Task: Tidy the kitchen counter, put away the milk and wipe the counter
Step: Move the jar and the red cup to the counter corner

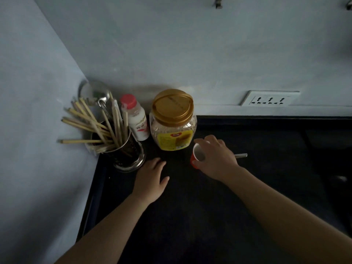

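Observation:
A small white milk bottle [137,119] with a red cap stands against the back wall in the counter's left corner. My right hand [217,159] is closed around a small red paper cup [196,156], white inside and tipped toward the left, just in front of a clear oat jar [173,122] with a gold lid. My left hand [151,180] lies flat and empty on the black counter [200,216], fingers together, beside the utensil holder [125,155].
The steel utensil holder is full of chopsticks, with a ladle [93,91] leaning on the corner wall. A pale stick-like object [241,155] lies behind my right hand. A white power socket [268,99] is on the back wall. Dark shapes sit at the counter's right.

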{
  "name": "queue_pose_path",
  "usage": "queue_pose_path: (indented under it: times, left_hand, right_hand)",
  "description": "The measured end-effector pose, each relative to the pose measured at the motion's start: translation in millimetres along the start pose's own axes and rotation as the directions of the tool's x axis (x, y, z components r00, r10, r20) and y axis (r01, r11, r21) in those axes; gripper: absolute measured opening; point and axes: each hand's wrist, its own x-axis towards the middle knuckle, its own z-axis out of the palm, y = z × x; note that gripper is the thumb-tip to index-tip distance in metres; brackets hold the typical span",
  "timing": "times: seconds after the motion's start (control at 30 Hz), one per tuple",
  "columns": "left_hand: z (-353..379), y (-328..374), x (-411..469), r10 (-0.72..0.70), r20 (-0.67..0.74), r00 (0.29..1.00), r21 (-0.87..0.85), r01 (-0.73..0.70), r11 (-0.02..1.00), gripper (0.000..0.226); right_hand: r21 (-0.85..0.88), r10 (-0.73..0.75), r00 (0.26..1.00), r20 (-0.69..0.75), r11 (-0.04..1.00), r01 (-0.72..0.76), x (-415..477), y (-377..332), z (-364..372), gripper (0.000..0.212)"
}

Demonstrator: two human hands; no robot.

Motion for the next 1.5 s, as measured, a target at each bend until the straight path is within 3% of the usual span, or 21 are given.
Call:
queue_pose_path:
  times: [0.2,0.43,0.87,1.0,1.13,1.3,1.5]
  left_hand:
    - [25,-7,-3,-0.04,0.067,0.997,0.13,0.031,0.991,0.058]
    - [32,-9,-8,-0.043,0.024,0.999,0.134,0.039,0.99,0.056]
    - [22,-7,-5,-0.036,0.081,0.996,0.148,0.024,0.989,0.059]
    - [9,-5,0,-0.031,0.154,0.988,0.12,0.013,0.993,0.058]
    - [-10,2,1,-0.007,0.084,0.996,-0.015,0.009,1.0,0.052]
    - [-30,26,0,0.076,-0.055,0.996,-0.147,-0.083,0.986,0.04]
    - [-43,77,17,0.221,-0.172,0.96,-0.221,-0.256,0.941,0.032]
  right_hand:
    - [-0.089,0.009,0.999,0.034,0.996,-0.006,22,-2,10,0.065]
    - [-0.146,0.009,1.0,-0.006,0.989,-0.01,31,-13,18,0.065]
    - [-0.185,0.013,0.999,-0.03,0.983,-0.018,28,-23,13,0.074]
    - [-0.097,-0.117,0.982,-0.148,0.99,0.103,3,-27,11,0.059]
    - [0.026,-0.188,0.968,-0.167,0.981,0.195,-36,-19,17,0.051]
    - [0.1,-0.067,0.998,-0.013,0.993,0.068,-67,17,46,0.05]
    - [0.013,0.154,0.986,0.066,0.988,-0.155,-57,55,73,0.073]
